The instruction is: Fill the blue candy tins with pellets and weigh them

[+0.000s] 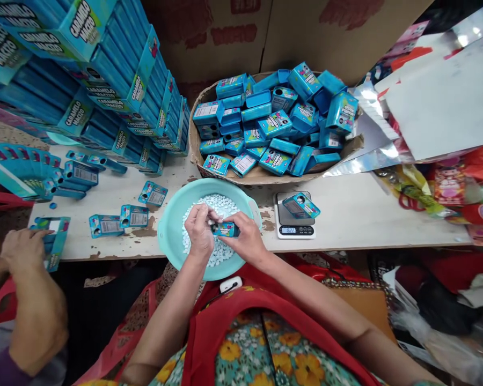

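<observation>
Over the basin [169, 228] of white pellets [224, 202], my right grip [247, 236] clasps a blue box [225, 229]; my left grip [199, 228] curls beside it (whether loaded, I cannot tell).

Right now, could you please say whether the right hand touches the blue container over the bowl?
Touching: the head view shows the right hand holding the blue container by one end.

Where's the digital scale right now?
In the head view, the digital scale sits on the table, right of the turquoise basin, with a blue tin on it.
</observation>
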### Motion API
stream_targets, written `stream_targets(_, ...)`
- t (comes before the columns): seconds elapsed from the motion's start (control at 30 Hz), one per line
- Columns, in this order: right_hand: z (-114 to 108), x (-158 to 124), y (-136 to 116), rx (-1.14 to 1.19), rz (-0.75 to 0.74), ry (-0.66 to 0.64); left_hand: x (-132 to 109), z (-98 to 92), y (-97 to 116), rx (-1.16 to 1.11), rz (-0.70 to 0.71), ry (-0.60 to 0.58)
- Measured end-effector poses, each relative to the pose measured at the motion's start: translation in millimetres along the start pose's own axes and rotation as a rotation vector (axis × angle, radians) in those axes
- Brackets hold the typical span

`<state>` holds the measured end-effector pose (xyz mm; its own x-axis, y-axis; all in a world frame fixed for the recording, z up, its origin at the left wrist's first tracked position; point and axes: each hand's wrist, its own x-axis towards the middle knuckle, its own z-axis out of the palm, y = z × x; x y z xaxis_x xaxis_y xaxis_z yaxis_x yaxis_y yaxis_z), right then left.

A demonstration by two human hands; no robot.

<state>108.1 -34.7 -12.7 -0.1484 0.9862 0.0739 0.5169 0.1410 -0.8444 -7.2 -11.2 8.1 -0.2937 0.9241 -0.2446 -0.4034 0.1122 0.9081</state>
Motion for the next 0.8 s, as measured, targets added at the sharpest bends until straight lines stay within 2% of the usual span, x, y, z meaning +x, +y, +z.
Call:
stream_targets(0.1,1,0,6,0.022,-0.021,-0.005,0,-5.2,0,0.036,-0.001,-0.044)
stream_targets(0.17,2,-3,14,0.055,-0.06,0.003,5,-20.8,-1,0.146,0.031,-0.04)
stream_targets(0.2,2,-5,20,0.073,-0.091,0.015,9,-32.5,-3,0.269,0.057,-0.033)
stream_targets(0.27,5,-10,32,0.099,-0.147,0.063,16,-60.8,-11,0.686,0.106,-0.046)
stream_targets(0.37,11,-17,47,0.091,-0.17,0.169,16,-97.4,-31,1.461,0.112,-0.173)
stream_targets(0.4,14,-19,50,0.082,-0.166,0.199,12,-103.7,-40,1.651,0.085,-0.22)
stream_targets(0.47,18,-21,53,0.066,-0.154,0.24,-2,-105.0,-56,1.863,-0.005,-0.281)
stream_targets(0.53,20,-22,53,0.06,-0.148,0.268,-18,-94.6,-69,1.912,-0.095,-0.317)
stream_targets(0.63,20,-22,47,0.069,-0.136,0.29,-33,-72.9,-82,1.819,-0.153,-0.387)
stream_targets(0.7,18,-20,39,0.097,-0.102,0.301,-33,-64.2,-88,1.668,-0.184,-0.407)
stream_targets(0.8,14,-16,27,0.129,-0.051,0.31,-22,-66.1,-92,1.348,-0.266,-0.333)
